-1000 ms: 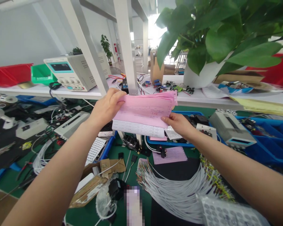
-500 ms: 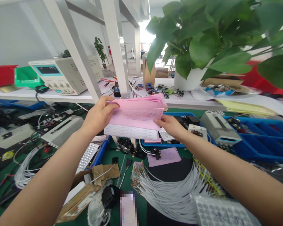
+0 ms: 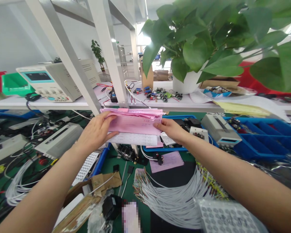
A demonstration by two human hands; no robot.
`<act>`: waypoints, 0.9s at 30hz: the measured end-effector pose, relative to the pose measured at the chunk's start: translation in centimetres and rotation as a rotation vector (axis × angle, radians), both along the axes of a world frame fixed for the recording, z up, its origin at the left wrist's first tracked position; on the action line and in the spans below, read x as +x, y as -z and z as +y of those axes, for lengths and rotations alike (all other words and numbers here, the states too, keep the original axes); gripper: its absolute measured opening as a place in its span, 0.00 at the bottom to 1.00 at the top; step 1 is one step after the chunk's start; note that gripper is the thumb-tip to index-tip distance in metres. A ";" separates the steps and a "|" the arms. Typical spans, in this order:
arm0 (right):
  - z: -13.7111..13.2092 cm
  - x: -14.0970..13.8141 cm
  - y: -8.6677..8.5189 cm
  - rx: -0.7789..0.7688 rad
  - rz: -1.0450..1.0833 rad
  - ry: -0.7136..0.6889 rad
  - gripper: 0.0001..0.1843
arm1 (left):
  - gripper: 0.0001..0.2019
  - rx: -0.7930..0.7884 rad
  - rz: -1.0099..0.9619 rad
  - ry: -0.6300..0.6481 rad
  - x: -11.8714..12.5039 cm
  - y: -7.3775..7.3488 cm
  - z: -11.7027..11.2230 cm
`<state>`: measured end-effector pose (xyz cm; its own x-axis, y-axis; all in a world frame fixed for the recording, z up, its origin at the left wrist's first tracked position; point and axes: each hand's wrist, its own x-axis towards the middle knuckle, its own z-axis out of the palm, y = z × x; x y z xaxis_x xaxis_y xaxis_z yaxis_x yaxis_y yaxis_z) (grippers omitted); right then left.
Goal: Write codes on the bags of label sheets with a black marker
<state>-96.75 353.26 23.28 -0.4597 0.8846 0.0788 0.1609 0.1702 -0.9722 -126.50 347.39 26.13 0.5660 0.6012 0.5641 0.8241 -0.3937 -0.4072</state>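
A stack of pink and white paper forms [image 3: 135, 124] is held in the air over the bench, just in front of the white shelf edge [image 3: 63, 104]. My left hand [image 3: 94, 132] grips the stack's left end, thumb on top and fingers curled under. At the right end my right hand [image 3: 171, 127] pinches the sheets between thumb and fingers. The top pink sheets lie almost level with the shelf. A white printed sheet hangs below the pink ones.
A potted plant [image 3: 191, 81] and a bench power supply [image 3: 48, 81] stand on the shelf. Below lie a bundle of white wires [image 3: 174, 197], blue trays [image 3: 264, 142], grey test boxes [image 3: 220, 129], a loose pink slip [image 3: 166, 161] and cardboard scraps [image 3: 104, 181].
Both hands have lowered and flattened the paper stack, bringing its top edge down to the shelf edge. The view has shifted right.
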 end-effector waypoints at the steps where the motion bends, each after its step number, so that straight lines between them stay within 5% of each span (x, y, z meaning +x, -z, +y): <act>1: 0.0 0.0 0.0 -0.002 0.004 -0.002 0.17 | 0.25 0.007 0.006 -0.004 0.1 0.0 0.0; 14: 0.5 0.0 0.4 0.028 0.019 0.017 0.15 | 0.15 -0.152 -0.077 -0.001 0.1 -1.1 -0.3; 21: 0.1 0.0 0.4 0.085 -0.015 0.018 0.15 | 0.13 -0.179 -0.192 -0.021 0.5 -0.5 -0.4; 27: -0.3 2.1 -3.2 0.285 -0.054 0.197 0.19 | 0.07 -0.135 -0.467 -0.111 1.3 1.0 -1.0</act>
<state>-94.69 352.92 26.43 -0.2926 0.9028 0.3151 0.2679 0.3937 -0.8793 -125.19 346.41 25.16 0.2002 0.7283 0.6553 0.9462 -0.3173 0.0637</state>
